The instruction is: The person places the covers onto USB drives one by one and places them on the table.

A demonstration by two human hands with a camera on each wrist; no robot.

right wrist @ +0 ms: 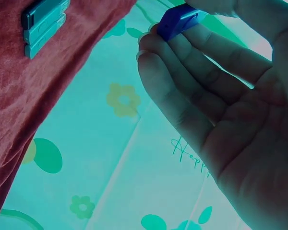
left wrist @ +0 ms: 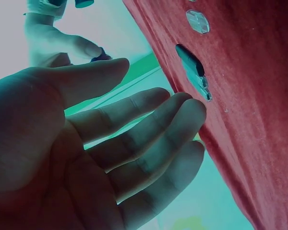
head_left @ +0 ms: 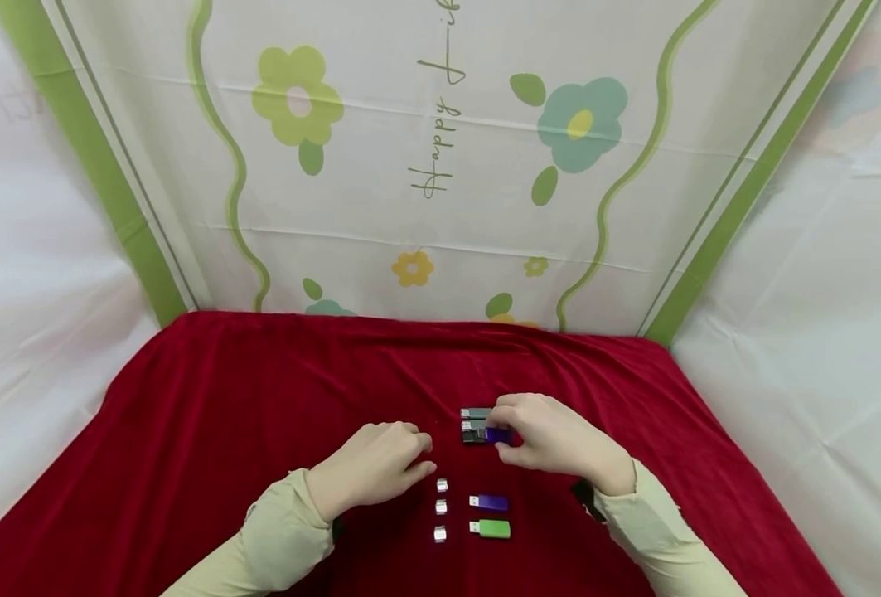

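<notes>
My right hand (head_left: pixel 555 435) pinches a purple USB flash drive (head_left: pixel 496 435) between thumb and fingertips; in the right wrist view the drive (right wrist: pixel 180 21) is held up off the cloth. Under and behind it lie several flash drives side by side, two grey (head_left: pixel 475 413) and one black (head_left: pixel 470 438), partly hidden. My left hand (head_left: pixel 373 464) hovers with loosely bent fingers and holds nothing, as the left wrist view also shows. Three small clear caps (head_left: pixel 441 507) stand in a column just below its fingertips. A purple drive (head_left: pixel 491 502) and a green drive (head_left: pixel 492 529) lie right of the caps, metal plugs pointing left.
Wrinkled red cloth (head_left: pixel 261 398) covers the table. A white sheet (head_left: pixel 440 224) printed with flowers hangs at the back, and white panels (head_left: pixel 820 332) stand at both sides. A small black object (head_left: pixel 588 497) shows beside the right wrist.
</notes>
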